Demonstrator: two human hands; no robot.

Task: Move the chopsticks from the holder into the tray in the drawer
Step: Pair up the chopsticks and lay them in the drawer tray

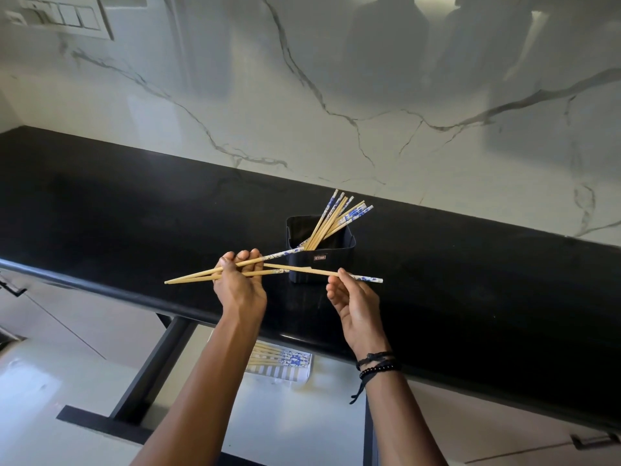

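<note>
Here's the black countertop (134, 203), glossy and dark, running from nine o'clock across to four o'clock. One thing stands on it: a black square holder (336, 260), upright, near the front edge and a little toward three o'clock of the middle. In it, a bundle of chopsticks (331, 220) leans toward one o'clock, their blue-patterned ends fanned out. Down at six o'clock from the holder, the drawer (302, 415) is open, its tray (285, 373) partly tucked under the counter's edge with more chopsticks lying in it.
</note>
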